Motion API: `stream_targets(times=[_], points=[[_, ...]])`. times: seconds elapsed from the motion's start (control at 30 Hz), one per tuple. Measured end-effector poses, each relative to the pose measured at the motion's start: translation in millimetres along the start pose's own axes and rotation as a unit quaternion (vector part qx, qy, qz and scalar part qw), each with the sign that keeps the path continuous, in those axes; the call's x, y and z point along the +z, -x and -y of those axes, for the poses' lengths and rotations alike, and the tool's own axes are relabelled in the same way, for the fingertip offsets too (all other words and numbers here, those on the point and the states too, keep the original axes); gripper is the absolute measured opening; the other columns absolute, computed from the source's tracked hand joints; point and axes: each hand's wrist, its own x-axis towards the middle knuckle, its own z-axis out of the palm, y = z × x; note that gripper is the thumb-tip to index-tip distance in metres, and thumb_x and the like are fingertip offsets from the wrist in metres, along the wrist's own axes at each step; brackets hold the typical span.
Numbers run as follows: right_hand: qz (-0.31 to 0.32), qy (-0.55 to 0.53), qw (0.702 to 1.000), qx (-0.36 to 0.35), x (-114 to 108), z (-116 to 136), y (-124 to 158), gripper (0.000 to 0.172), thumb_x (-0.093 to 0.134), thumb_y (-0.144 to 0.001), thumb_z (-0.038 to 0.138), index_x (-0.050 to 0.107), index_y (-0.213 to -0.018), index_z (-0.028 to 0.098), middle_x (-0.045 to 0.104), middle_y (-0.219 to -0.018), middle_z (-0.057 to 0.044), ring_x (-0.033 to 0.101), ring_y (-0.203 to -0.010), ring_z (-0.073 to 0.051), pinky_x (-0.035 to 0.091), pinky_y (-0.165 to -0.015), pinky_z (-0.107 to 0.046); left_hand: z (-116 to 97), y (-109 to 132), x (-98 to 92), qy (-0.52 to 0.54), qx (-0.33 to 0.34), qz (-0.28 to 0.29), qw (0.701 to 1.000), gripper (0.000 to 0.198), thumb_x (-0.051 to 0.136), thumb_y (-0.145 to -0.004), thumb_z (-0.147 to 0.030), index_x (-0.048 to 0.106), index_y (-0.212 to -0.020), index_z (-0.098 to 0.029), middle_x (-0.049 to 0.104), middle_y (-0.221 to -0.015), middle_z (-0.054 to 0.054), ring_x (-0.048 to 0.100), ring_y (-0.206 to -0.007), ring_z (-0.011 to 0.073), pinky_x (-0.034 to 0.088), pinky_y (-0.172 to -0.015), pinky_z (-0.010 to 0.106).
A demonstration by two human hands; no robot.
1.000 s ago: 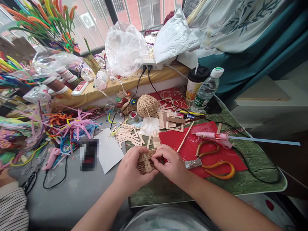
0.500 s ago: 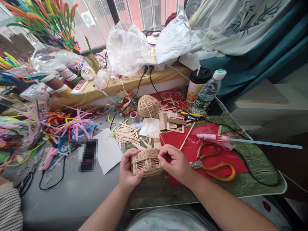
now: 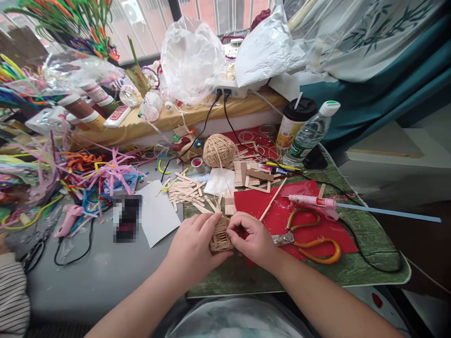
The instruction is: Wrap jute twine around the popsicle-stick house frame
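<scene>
The small brown twine-wrapped openwork piece point(image 3: 221, 238) is between the two hands, above the near part of the green-patterned counter point(image 3: 243, 281). Half a second ago it lay broadside, its openwork side in plain view and the left hand gripping only its left end; now it has turned, and less of it shows. The left hand point(image 3: 195, 244) has come farther around it — fingers curled over the far side, thumb along the near edge — much as it was a second ago. The right hand point(image 3: 252, 238) is drawn into a pinch at the piece's right edge; whether its fingertips hold twine or the piece itself, I cannot tell.

The strand from the round ball of tan twine point(image 3: 219, 150) led up from the right hand half a second ago; now its lower end is hard to trace. The ball, the orange-handled metal scissors point(image 3: 298, 243) and the pink glue gun point(image 3: 317, 202) keep their places on the counter — only the view has shifted slightly.
</scene>
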Motion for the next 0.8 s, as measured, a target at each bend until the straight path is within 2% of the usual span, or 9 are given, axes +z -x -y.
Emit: stream_targets(times=[0.1, 0.2, 0.33, 0.53, 0.8], points=[[0.017, 0.012, 1.0, -0.023, -5, -1, 0, 0.01, 0.061, -0.102, 0.021, 0.065, -0.093, 0.022, 0.065, -0.091, -0.004, 0.062, -0.085, -0.019, 0.052, -0.078, -0.032, 7, 0, 2.0, 0.03, -0.001, -0.017, 0.999, 0.069, 0.089, -0.079, -0.042, 0.057, -0.137, -0.026, 0.071, -0.128, 0.013, 0.071, -0.113, 0.0352, 0.06, -0.095, 0.052], [0.028, 0.025, 0.997, -0.064, -7, 0, 0, 0.009, 0.058, -0.105, 0.021, 0.065, -0.099, 0.023, 0.065, -0.095, -0.005, 0.062, -0.088, -0.019, 0.053, -0.081, -0.034, 12, 6, -0.4, 0.066, -0.012, -0.056, 0.996, 0.07, 0.09, -0.078, -0.042, 0.057, -0.138, -0.027, 0.07, -0.13, 0.012, 0.07, -0.116, 0.0326, 0.061, -0.097, 0.047], [0.006, 0.035, 0.994, -0.102, -7, 1, 3, 0.007, 0.062, -0.104, 0.02, 0.065, -0.099, 0.024, 0.065, -0.092, -0.004, 0.062, -0.085, -0.02, 0.053, -0.078, -0.034, 12, 14, 3.9, 0.11, -0.017, -0.084, 0.99, 0.074, 0.091, -0.077, -0.045, 0.058, -0.14, -0.026, 0.069, -0.131, 0.012, 0.068, -0.121, 0.0317, 0.06, -0.102, 0.046], [-0.031, 0.054, 0.993, -0.096, -6, 3, 4, 0.009, 0.064, -0.101, 0.018, 0.065, -0.094, 0.024, 0.063, -0.085, -0.003, 0.06, -0.076, -0.018, 0.05, -0.066, -0.031, 12, 17, 21.9, 0.142, -0.008, -0.116, 0.983, 0.077, 0.092, -0.076, -0.045, 0.056, -0.141, -0.027, 0.068, -0.13, 0.013, 0.067, -0.121, 0.0317, 0.06, -0.102, 0.047], [-0.036, 0.071, 0.993, -0.083, -3, 1, 2, 0.011, 0.066, -0.096, 0.015, 0.065, -0.09, 0.024, 0.062, -0.083, -0.002, 0.059, -0.073, -0.017, 0.049, -0.064, -0.03, 20, 21, 38.4, 0.162, -0.013, -0.147, 0.976, 0.079, 0.092, -0.077, -0.047, 0.054, -0.144, -0.028, 0.067, -0.132, 0.013, 0.066, -0.123, 0.0328, 0.059, -0.104, 0.051]])
